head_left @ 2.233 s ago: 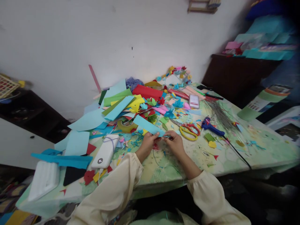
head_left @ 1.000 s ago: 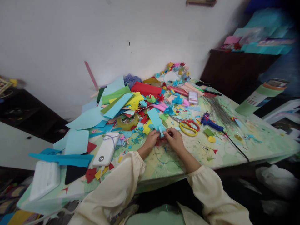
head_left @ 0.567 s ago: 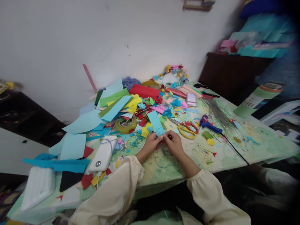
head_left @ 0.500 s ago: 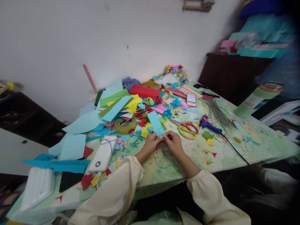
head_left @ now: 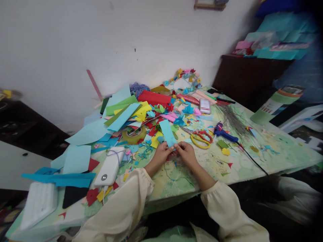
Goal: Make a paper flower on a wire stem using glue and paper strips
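Observation:
A light blue paper strip (head_left: 167, 132) stands up from between my two hands, over the near middle of the table. My left hand (head_left: 163, 155) pinches its lower left edge. Close beside it, my right hand (head_left: 186, 153) is closed on the lower right edge, the fingertips of both hands almost touching. Scissors with red and yellow handles (head_left: 201, 144) lie just beyond my right hand. Colourful paper scraps (head_left: 148, 148) are scattered beyond my left hand, near a roll of clear tape (head_left: 133, 134).
A blue glue gun (head_left: 226, 134) lies right of the scissors, its cord running off the table edge. A white power bank (head_left: 111, 166) is at the left. Stacked coloured paper (head_left: 123, 116), thin wires (head_left: 234, 117) and a green container (head_left: 276, 104) stand or lie farther back.
The view has shifted slightly. The blue strip shows a little more of its length above my fingers; both hands still hold it.

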`<state>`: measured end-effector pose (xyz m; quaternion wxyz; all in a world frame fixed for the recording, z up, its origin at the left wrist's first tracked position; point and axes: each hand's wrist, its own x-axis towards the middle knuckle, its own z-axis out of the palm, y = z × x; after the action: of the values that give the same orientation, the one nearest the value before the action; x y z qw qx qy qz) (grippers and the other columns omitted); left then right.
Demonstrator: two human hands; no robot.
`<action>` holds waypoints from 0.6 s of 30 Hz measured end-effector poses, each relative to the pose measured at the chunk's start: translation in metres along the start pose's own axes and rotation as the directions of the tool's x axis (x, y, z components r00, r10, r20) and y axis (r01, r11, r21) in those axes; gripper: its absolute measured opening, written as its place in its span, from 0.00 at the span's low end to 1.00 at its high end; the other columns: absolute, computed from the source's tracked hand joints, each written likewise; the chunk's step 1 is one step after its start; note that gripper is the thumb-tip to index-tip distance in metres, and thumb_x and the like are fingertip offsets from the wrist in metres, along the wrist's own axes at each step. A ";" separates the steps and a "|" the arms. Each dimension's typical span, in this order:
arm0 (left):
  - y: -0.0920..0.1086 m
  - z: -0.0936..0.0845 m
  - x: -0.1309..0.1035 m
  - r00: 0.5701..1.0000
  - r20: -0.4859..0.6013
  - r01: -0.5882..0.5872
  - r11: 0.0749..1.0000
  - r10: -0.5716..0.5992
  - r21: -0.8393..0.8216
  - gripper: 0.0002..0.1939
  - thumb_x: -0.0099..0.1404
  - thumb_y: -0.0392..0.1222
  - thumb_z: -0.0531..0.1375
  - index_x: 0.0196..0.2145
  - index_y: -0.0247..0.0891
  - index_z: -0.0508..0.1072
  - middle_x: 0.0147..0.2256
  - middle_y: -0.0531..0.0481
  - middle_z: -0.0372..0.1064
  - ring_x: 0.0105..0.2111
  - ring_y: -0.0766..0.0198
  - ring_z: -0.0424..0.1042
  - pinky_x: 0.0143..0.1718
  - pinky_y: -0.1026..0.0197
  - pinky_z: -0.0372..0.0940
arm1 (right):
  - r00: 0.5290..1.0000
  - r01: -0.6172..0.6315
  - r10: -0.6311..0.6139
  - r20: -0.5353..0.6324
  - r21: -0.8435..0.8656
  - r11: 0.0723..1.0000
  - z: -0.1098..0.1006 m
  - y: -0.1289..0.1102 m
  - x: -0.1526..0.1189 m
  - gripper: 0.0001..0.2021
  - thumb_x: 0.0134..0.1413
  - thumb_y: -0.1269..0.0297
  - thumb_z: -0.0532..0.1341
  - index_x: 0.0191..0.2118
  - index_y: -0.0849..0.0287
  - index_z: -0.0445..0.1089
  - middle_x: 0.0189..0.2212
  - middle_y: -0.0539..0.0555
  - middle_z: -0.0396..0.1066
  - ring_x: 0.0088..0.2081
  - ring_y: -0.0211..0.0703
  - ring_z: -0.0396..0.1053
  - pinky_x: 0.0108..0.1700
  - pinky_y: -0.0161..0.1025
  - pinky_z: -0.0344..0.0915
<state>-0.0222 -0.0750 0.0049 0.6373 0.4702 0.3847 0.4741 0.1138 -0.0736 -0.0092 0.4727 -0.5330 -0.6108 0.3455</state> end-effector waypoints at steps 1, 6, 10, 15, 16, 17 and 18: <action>-0.001 0.000 0.000 1.000 -0.001 -0.007 1.000 0.007 0.002 0.15 0.49 0.46 0.65 0.30 0.34 0.69 0.24 0.51 0.70 0.22 0.66 0.68 0.27 0.63 0.63 | 1.000 -0.011 0.011 -0.002 0.016 1.000 0.000 0.000 0.000 0.15 0.50 0.53 0.58 0.21 0.59 0.65 0.16 0.48 0.63 0.21 0.37 0.60 0.25 0.33 0.57; -0.004 -0.002 0.002 1.000 0.008 -0.028 0.999 0.027 0.040 0.15 0.51 0.45 0.64 0.31 0.33 0.68 0.24 0.52 0.70 0.23 0.67 0.69 0.28 0.64 0.64 | 0.999 -0.033 0.032 0.017 0.070 0.997 0.000 -0.001 -0.001 0.14 0.49 0.56 0.58 0.21 0.59 0.64 0.16 0.48 0.64 0.21 0.37 0.60 0.25 0.33 0.56; -0.003 -0.002 0.002 0.999 0.014 -0.035 0.996 0.034 0.081 0.14 0.51 0.44 0.64 0.31 0.34 0.67 0.24 0.52 0.69 0.23 0.67 0.69 0.28 0.65 0.64 | 1.000 -0.014 0.014 0.012 0.031 0.999 0.000 -0.001 -0.001 0.12 0.50 0.58 0.57 0.22 0.59 0.63 0.18 0.49 0.65 0.22 0.38 0.61 0.26 0.34 0.56; -0.001 -0.002 0.001 0.999 -0.016 -0.028 0.994 0.030 0.101 0.13 0.52 0.44 0.63 0.33 0.34 0.67 0.26 0.51 0.69 0.23 0.68 0.69 0.28 0.65 0.64 | 1.000 0.025 -0.025 -0.011 -0.038 0.999 0.000 0.001 -0.001 0.12 0.51 0.58 0.56 0.23 0.59 0.63 0.18 0.49 0.64 0.23 0.37 0.60 0.27 0.34 0.55; -0.002 -0.002 0.001 0.999 -0.027 -0.025 0.995 0.027 0.099 0.14 0.52 0.44 0.63 0.34 0.34 0.67 0.26 0.51 0.69 0.23 0.68 0.69 0.28 0.65 0.64 | 0.999 0.032 -0.033 -0.024 -0.056 0.998 0.000 0.001 -0.001 0.12 0.51 0.57 0.56 0.23 0.59 0.63 0.18 0.48 0.63 0.22 0.37 0.59 0.26 0.34 0.55; -0.002 -0.002 0.001 0.999 -0.037 -0.023 0.995 0.027 0.093 0.14 0.52 0.44 0.63 0.34 0.34 0.67 0.26 0.52 0.69 0.23 0.68 0.69 0.28 0.65 0.64 | 0.999 0.035 -0.038 -0.034 -0.069 0.997 0.000 0.001 -0.001 0.13 0.51 0.57 0.56 0.22 0.59 0.63 0.18 0.48 0.62 0.22 0.36 0.58 0.26 0.33 0.54; -0.003 -0.002 0.001 0.999 -0.046 -0.025 0.996 0.029 0.088 0.14 0.52 0.44 0.63 0.35 0.34 0.67 0.26 0.52 0.69 0.23 0.68 0.69 0.28 0.65 0.63 | 0.999 0.035 -0.038 -0.039 -0.079 0.996 -0.001 0.001 -0.001 0.14 0.52 0.56 0.56 0.22 0.59 0.63 0.17 0.48 0.61 0.22 0.36 0.57 0.25 0.33 0.53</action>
<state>-0.0231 -0.0737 0.0019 0.6005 0.4913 0.4137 0.4763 0.1148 -0.0749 -0.0101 0.4698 -0.5467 -0.6239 0.3018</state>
